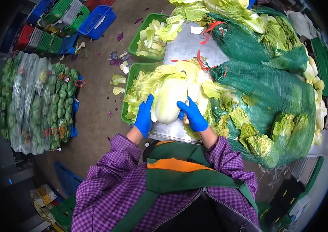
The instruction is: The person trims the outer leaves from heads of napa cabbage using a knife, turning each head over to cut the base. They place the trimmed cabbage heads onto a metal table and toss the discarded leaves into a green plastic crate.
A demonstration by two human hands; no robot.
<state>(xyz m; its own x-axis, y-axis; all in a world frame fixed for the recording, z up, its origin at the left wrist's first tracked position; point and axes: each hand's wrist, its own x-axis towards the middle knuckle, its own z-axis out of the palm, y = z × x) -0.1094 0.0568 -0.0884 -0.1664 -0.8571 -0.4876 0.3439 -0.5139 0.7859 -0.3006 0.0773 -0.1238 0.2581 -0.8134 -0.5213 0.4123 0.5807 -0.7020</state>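
A pale napa cabbage [170,101] lies near the front end of the metal table, its leafy end pointing away from me. My left hand [144,118], in a blue glove, grips the cabbage's left side with fingers straight along it. On the right side, my blue-gloved right hand [193,116] is closed round a tan handle [186,119], seemingly a knife's; the blade is hard to make out. Loose outer leaves [156,79] lie beyond the cabbage, partly over a green crate [127,110] at the table's left edge.
Green mesh sacks [264,92] of cabbages cover the table's right side, with red ties [200,62]. Another green crate [148,27] holds leaves. Wrapped sacks of green produce [36,102] stand left; stacked crates [59,27] are behind. Leaf scraps [118,79] litter the floor.
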